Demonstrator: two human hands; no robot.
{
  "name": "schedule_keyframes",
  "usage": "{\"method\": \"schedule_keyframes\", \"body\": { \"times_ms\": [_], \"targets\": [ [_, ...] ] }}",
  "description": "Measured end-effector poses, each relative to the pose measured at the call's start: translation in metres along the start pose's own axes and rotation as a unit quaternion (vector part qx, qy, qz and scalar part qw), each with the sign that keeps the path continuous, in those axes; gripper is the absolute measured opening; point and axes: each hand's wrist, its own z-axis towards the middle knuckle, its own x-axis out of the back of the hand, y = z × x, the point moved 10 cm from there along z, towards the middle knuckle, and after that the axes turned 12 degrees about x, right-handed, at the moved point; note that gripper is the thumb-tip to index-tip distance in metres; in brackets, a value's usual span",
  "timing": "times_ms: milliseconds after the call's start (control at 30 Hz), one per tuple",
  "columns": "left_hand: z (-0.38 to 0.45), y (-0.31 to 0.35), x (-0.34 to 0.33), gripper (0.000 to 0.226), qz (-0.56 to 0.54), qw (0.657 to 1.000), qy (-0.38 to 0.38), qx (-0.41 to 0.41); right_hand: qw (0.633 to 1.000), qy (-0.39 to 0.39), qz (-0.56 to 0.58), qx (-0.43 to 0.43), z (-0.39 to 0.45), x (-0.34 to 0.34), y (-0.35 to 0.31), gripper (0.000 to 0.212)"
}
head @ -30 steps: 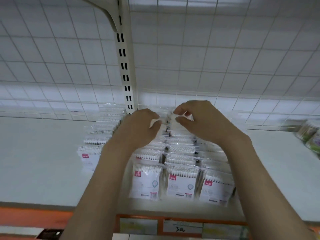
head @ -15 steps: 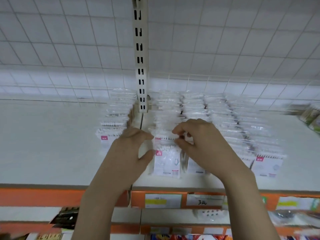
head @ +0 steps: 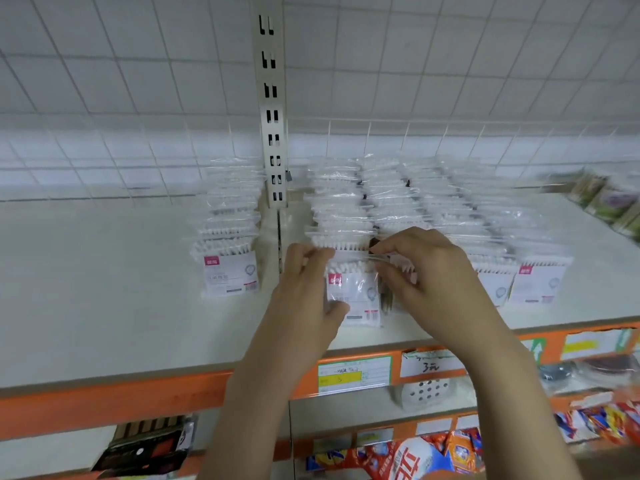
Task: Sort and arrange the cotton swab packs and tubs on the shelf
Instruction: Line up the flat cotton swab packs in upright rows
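Head view: both hands, left hand (head: pixel 304 289) and right hand (head: pixel 429 271), pinch front swab pack (head: pixel 356 296) near shelf edge (head: pixel 138 375).

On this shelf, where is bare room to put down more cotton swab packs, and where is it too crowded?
The widest bare patch is the shelf left of the lone row of packs. A narrow strip lies between that row and the upright post. Right of the post the rows of packs stand tight, where the left hand and right hand hold the front pack.
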Motion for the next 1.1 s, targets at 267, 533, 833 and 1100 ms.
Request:
{"method": "schedule_keyframes", "body": {
  "times_ms": [267, 533, 833, 1100],
  "targets": [
    [-0.001, 0.003, 0.001, 0.065, -0.047, 0.998, 0.025, -0.019, 1.0, 0.023, 0.0, -0.021, -0.005, 0.008, -0.001, 0.025],
    [0.007, 0.002, 0.016, 0.041, -0.004, 0.999, 0.035, -0.038, 1.0, 0.013, -0.003, 0.002, 0.006, 0.007, 0.004, 0.025],
    [0.016, 0.002, 0.023, 0.058, -0.035, 0.998, 0.058, 0.004, 0.998, -0.006, 0.011, 0.054, 0.026, -0.005, 0.007, 0.032],
    [0.018, -0.005, 0.016, 0.059, 0.035, 0.997, 0.055, 0.039, 0.993, -0.035, 0.035, 0.103, 0.032, -0.02, 0.011, 0.038]
  ]
}}
